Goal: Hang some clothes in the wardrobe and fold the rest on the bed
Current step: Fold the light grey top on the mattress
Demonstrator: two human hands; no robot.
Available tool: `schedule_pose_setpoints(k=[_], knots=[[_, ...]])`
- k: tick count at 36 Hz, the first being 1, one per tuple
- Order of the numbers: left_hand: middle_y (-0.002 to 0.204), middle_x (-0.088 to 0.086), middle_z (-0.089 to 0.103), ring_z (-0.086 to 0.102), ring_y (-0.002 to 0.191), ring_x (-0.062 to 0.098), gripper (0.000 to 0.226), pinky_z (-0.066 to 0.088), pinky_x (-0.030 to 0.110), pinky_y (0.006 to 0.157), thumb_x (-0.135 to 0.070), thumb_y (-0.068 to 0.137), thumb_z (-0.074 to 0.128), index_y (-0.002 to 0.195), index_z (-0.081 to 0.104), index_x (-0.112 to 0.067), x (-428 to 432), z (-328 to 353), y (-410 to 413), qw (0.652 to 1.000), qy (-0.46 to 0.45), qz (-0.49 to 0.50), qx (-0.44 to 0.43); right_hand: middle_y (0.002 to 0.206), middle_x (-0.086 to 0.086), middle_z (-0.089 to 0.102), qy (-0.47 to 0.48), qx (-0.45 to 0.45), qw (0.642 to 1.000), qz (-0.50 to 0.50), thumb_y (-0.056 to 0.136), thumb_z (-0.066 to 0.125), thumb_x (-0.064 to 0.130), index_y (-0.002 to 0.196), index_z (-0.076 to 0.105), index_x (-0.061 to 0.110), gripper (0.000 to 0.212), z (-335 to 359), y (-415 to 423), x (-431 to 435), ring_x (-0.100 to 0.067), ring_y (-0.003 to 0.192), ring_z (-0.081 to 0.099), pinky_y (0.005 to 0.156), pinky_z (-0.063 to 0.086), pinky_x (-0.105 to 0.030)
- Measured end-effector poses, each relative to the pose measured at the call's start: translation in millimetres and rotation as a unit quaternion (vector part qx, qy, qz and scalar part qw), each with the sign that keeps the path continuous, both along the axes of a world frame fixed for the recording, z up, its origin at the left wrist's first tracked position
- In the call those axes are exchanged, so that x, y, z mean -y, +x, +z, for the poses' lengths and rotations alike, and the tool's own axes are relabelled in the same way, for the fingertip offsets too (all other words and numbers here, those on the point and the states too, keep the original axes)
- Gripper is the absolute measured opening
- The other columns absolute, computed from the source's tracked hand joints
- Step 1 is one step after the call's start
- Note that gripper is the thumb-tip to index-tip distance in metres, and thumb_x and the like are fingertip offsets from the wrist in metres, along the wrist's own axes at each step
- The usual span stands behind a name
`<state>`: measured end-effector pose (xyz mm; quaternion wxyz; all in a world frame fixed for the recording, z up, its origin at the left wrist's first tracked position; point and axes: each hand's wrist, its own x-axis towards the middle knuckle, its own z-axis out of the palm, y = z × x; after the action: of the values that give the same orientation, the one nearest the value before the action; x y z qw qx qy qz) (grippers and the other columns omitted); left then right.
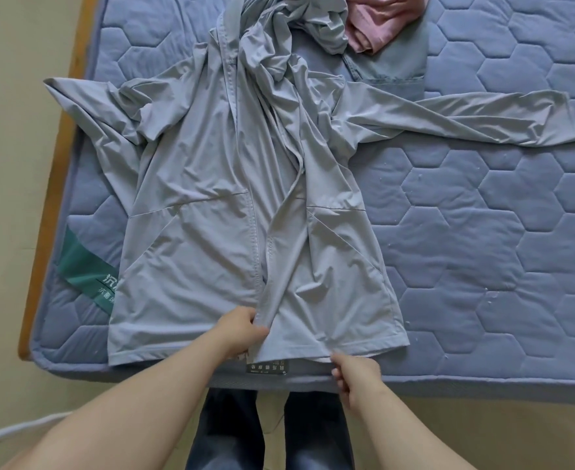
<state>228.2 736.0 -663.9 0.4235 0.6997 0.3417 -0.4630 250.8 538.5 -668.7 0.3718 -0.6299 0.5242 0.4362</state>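
Your left hand (242, 329), at 6 o'clock, has its fingers curled tight on the open front edge of the grey jacket (211, 215) near the hem. Your right hand (357, 378), toward 5 o'clock, pinches the hem between thumb and bent fingers. The jacket lies spread on the bed (482, 266), sleeves out to 9 and 3 o'clock. A pink garment (381, 22) sits at 1 o'clock.
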Motion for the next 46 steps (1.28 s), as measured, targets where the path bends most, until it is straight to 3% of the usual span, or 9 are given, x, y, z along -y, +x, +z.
schedule_pose_setpoints(k=[5, 8, 16, 22, 28, 31, 37, 41, 46], knots=[[0.092, 0.005, 0.066, 0.064, 0.09, 0.024, 0.038, 0.049, 0.029, 0.076, -0.049, 0.08, 0.056, 0.092, 0.064, -0.015, -13.5, 3.0, 17.8, 0.98, 0.103, -0.159, -0.055, 0.105, -0.018, 0.054, -0.117, 0.102, 0.978, 0.14, 0.095, 0.042, 0.019, 0.109, 0.054, -0.006, 0.031, 12.4, 33.3, -9.0, -0.027, 0.083, 0.042, 0.069, 0.03, -0.03], [0.114, 0.009, 0.064, 0.059, 0.108, 0.026, 0.047, 0.045, 0.032, 0.087, -0.058, 0.084, 0.048, 0.1, 0.064, -0.016, -25.3, 2.6, 41.8, 0.978, 0.159, -0.131, -0.02, 0.097, -0.015, 0.054, -0.099, 0.149, 0.973, 0.144, 0.094, 0.042, 0.018, 0.102, 0.056, -0.003, 0.026, 14.8, 56.4, -21.0, -0.027, 0.084, 0.043, 0.069, 0.029, -0.03], [0.105, 0.005, 0.065, 0.056, 0.102, 0.025, 0.015, 0.043, 0.03, 0.081, -0.023, 0.091, 0.047, 0.096, 0.06, -0.018, -51.7, 8.8, 122.3, 0.971, 0.182, 0.04, 0.147, 0.066, -0.004, 0.053, 0.007, 0.239, 0.963, 0.125, 0.083, 0.05, 0.013, 0.065, 0.047, 0.017, 0.019, 4.4, 120.4, -70.4, -0.024, 0.069, 0.047, 0.067, 0.039, -0.034], [0.099, 0.009, 0.066, 0.064, 0.091, 0.026, 0.011, 0.051, 0.035, 0.084, -0.013, 0.091, 0.048, 0.087, 0.057, -0.018, -68.5, -1.1, 186.3, 0.953, 0.121, 0.165, 0.222, 0.071, -0.002, 0.057, 0.034, 0.292, 0.936, 0.192, 0.083, 0.047, 0.009, 0.069, 0.049, 0.019, 0.017, 0.8, 178.4, -102.9, -0.025, 0.073, 0.052, 0.07, 0.042, -0.035], [0.081, 0.002, 0.058, 0.053, 0.056, 0.012, 0.018, 0.041, 0.024, 0.056, -0.007, 0.093, 0.04, 0.088, 0.054, -0.017, -96.8, -12.7, 250.1, 0.922, 0.052, 0.302, 0.236, 0.09, -0.003, 0.061, 0.053, 0.361, 0.89, 0.274, 0.085, 0.048, 0.008, 0.089, 0.057, 0.016, 0.012, 9.2, 236.0, -136.1, -0.023, 0.086, 0.057, 0.072, 0.038, -0.026], [0.1, 0.002, 0.059, 0.059, 0.068, 0.017, 0.007, 0.05, 0.034, 0.075, -0.017, 0.093, 0.046, 0.099, 0.051, -0.02, -115.7, -11.6, 275.6, 0.916, 0.059, 0.3, 0.261, 0.086, 0.003, 0.059, 0.085, 0.369, 0.871, 0.314, 0.086, 0.052, 0.011, 0.096, 0.057, 0.015, 0.012, 13.1, 259.0, -155.6, -0.019, 0.087, 0.054, 0.074, 0.038, -0.026], [0.122, 0.004, 0.054, 0.052, 0.113, 0.024, 0.052, 0.042, 0.036, 0.097, -0.033, 0.085, 0.064, 0.128, 0.042, -0.013, -143.6, -16.2, 337.0, 0.891, 0.129, 0.288, 0.327, 0.096, 0.006, 0.054, 0.146, 0.345, 0.837, 0.398, 0.082, 0.066, 0.023, 0.114, 0.052, 0.018, 0.036, -3.0, 288.6, -193.6, -0.012, 0.091, 0.053, 0.079, 0.039, -0.022], [0.117, 0.008, 0.058, 0.054, 0.103, 0.027, 0.03, 0.041, 0.03, 0.082, -0.02, 0.088, 0.057, 0.116, 0.055, -0.011, -154.2, -15.7, 369.2, 0.919, 0.206, 0.213, 0.258, 0.117, -0.003, 0.046, 0.134, 0.307, 0.818, 0.468, 0.073, 0.073, 0.025, 0.127, 0.043, 0.018, 0.063, -22.1, 292.9, -198.7, -0.017, 0.106, 0.049, 0.091, 0.041, -0.025], [0.086, 0.009, 0.059, 0.053, 0.082, 0.022, 0.011, 0.044, 0.029, 0.07, -0.013, 0.093, 0.053, 0.084, 0.06, -0.011, -176.5, 0.6, 388.8, 0.905, 0.051, 0.337, 0.255, 0.112, -0.004, 0.042, 0.13, 0.303, 0.816, 0.475, 0.074, 0.073, 0.017, 0.122, 0.043, 0.018, 0.056, -30.7, 298.6, -202.0, -0.018, 0.098, 0.045, 0.086, 0.039, -0.024]])
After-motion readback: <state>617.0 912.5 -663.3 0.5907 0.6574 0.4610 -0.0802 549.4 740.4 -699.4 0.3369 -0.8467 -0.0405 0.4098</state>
